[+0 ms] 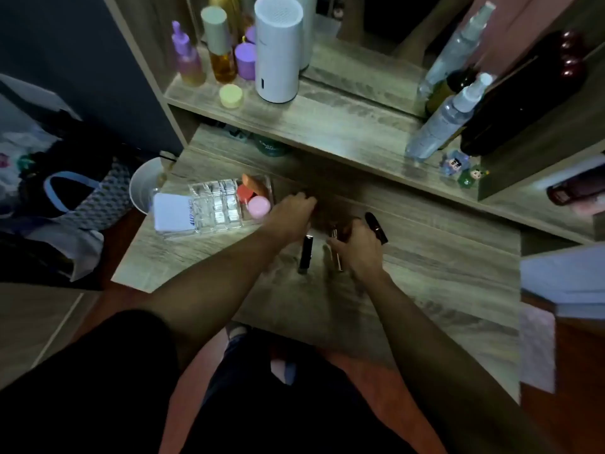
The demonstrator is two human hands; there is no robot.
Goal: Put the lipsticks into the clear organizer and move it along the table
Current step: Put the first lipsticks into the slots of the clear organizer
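**A:** Two bare hands work over a wood-grain surface (425,273) at mid-frame. What does the head view show of their grip?

**B:** The left hand (291,217) reaches palm down toward the centre, fingers curled loosely; whether it grips anything cannot be told in the dim, blurred light. The right hand (358,250) is closed around a dark lipstick (376,227), whose end pokes out above the knuckles toward the upper right.

**A:** And the other lipsticks?

**B:** A black lipstick (306,253) lies on the surface just below the left hand, running near vertical in the frame. A slim metallic lipstick (337,253) lies beside it, right at the right hand's thumb side; contact cannot be judged.

**A:** Where is the clear organizer?

**B:** The clear organizer (214,204) sits left of centre, near the surface's left edge and just left of the left hand. Its grid slots look unfilled. A white card (173,212) rests at its left end, and a pink round jar (259,206), a red item (245,192) and an orange piece (254,184) occupy its right compartment.

**A:** The upper frame?

**B:** A shelf (327,119) carries a white cylinder (278,50), purple and amber bottles at upper left, and a clear spray bottle (445,122) at right.
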